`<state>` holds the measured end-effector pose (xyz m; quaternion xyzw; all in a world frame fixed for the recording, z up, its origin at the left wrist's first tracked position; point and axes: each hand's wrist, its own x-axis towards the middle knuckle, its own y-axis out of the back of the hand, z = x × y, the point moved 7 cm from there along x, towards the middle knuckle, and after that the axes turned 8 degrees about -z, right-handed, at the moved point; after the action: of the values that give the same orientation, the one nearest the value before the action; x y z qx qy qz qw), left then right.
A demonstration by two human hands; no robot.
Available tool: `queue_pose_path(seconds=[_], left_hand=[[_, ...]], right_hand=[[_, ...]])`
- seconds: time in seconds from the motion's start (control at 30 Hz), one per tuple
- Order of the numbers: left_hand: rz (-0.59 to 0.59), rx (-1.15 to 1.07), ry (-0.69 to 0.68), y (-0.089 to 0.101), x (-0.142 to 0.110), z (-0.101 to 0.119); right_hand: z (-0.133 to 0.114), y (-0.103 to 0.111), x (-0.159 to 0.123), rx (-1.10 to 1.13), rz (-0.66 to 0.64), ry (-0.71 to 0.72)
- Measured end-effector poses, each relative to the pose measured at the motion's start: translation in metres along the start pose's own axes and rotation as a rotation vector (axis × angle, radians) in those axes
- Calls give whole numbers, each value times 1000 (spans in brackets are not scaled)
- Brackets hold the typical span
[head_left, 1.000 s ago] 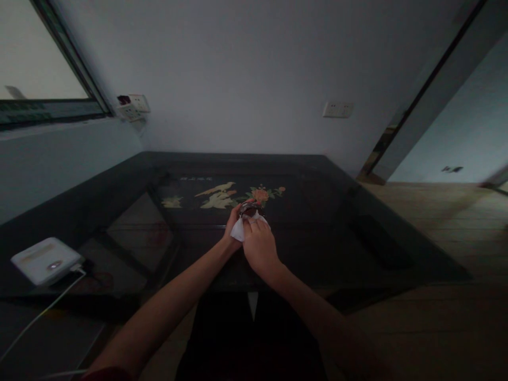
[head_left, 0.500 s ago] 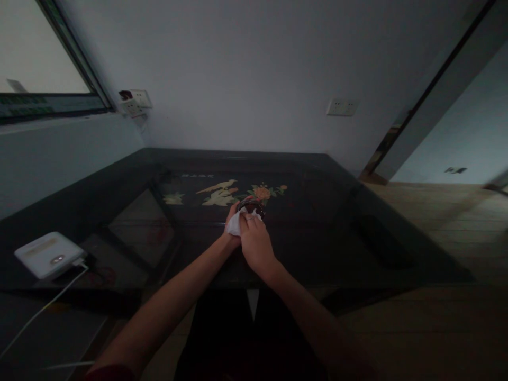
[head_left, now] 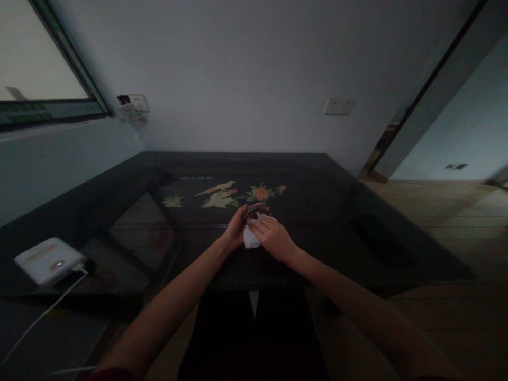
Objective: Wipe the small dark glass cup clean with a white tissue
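Over the middle of a dark glass-topped table (head_left: 325, 211), my two hands meet. My left hand (head_left: 235, 230) is curled round a small dark reddish object (head_left: 252, 211) that I cannot make out clearly. My right hand (head_left: 273, 238) is closed on a crumpled white tissue (head_left: 251, 237) and presses it against that object from the right. Under the glass, just beyond my hands, lies a painted panel with a bird and flowers (head_left: 228, 194).
A white box-shaped device (head_left: 46, 260) with a white cable (head_left: 39, 317) sits at the table's left near corner. Wall sockets (head_left: 133, 106) are at the left corner and another socket (head_left: 338, 106) on the back wall. A window is at the left, wooden floor and a doorway at the right.
My right hand has swung from over the object to its right side, carrying the tissue with it. The left hand stays on the object.
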<state>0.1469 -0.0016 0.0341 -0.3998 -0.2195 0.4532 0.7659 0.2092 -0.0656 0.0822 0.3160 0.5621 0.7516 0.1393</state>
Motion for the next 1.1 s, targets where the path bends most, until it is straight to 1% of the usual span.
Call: queue_pose_path(seconds=[0.1,0.23,0.3,0.37,0.43,0.5,0.57,0.67,0.73,0.8,0.87,0.93,1.0,1.1], left_hand=[[-1,-11,-29,-7,-2,5],[-12,-23,-93,-17,-6,6],[-36,-42,-145,-21,-7,5],[-72,-64,-199,-23,-8,5],[-94,-73,-225,-21,-7,5],[-87,-66,-223,-17,-5,6],[-58,-63,-219,-11,-4,8],[-7,-70,-206,-4,-5,10],[31,-54,-190,-2,-7,10],[53,-10,-145,-2,-8,7],[58,46,-88,-3,-8,3],[55,87,-45,-5,-8,-1],[53,104,-36,-6,-8,-2],[56,110,-65,-6,-8,0]], right_hand=[[8,3,1,41,27,-55],[12,15,6,72,90,-196],[9,21,9,86,104,-262],[1,25,14,107,98,-293],[-7,25,18,110,75,-320],[-14,25,21,91,51,-335],[-20,24,22,55,25,-312],[-22,23,21,1,-19,-213],[-17,23,17,-3,-49,-124],[-11,23,13,20,-73,-9],[-7,25,8,32,-85,112],[-4,28,4,26,-83,189],[-4,29,2,17,-87,191],[-7,26,2,35,-111,60]])
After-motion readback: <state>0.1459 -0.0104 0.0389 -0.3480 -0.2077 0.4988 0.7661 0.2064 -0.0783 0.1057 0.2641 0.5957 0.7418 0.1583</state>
